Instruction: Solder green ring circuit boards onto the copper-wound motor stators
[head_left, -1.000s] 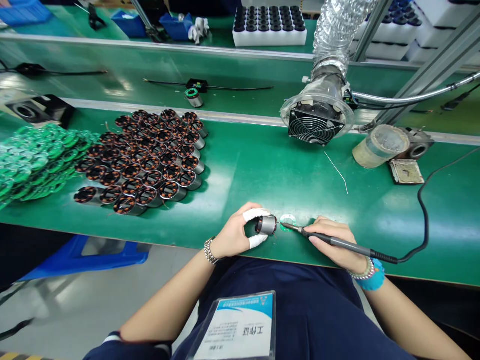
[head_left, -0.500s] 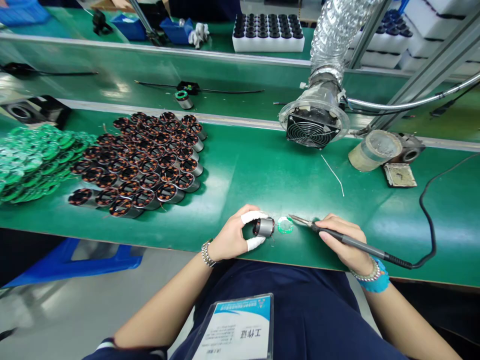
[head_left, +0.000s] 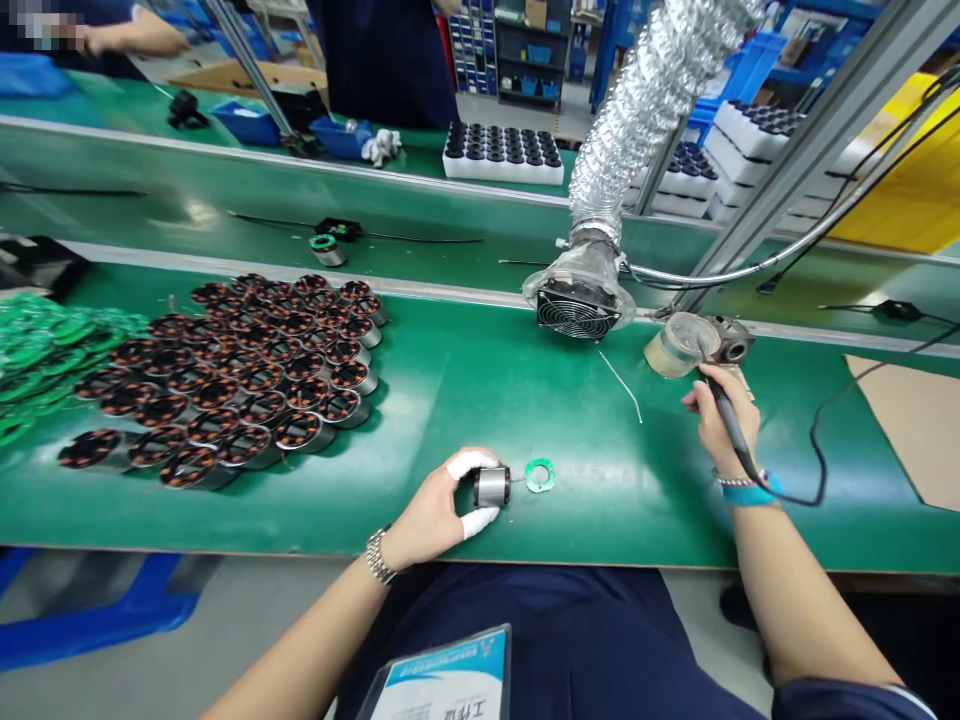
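Observation:
My left hand point(head_left: 439, 508), with white covers on thumb and finger, grips a silver motor stator point(head_left: 492, 487) lying on its side near the bench's front edge. Just right of it, a green ring-shaped circuit board point(head_left: 540, 475) lies on the green bench. My right hand point(head_left: 726, 418) is closed around a soldering iron point(head_left: 729, 415) at the right. The iron's tip is at the mouth of a round, cloudy container point(head_left: 671, 350); whether it touches anything inside is too small to tell.
Many copper-wound stators point(head_left: 259, 375) stand at the left, beside piled green ring boards point(head_left: 45, 350). A fan point(head_left: 577, 314) on a foil duct hangs over the bench's back. Cardboard point(head_left: 911, 425) lies right, near the iron's cord. People are beyond the bench.
My right hand has moved the soldering iron away from the ring board, right and back to the round container. My left hand still holds the stator. The camera view has tilted up.

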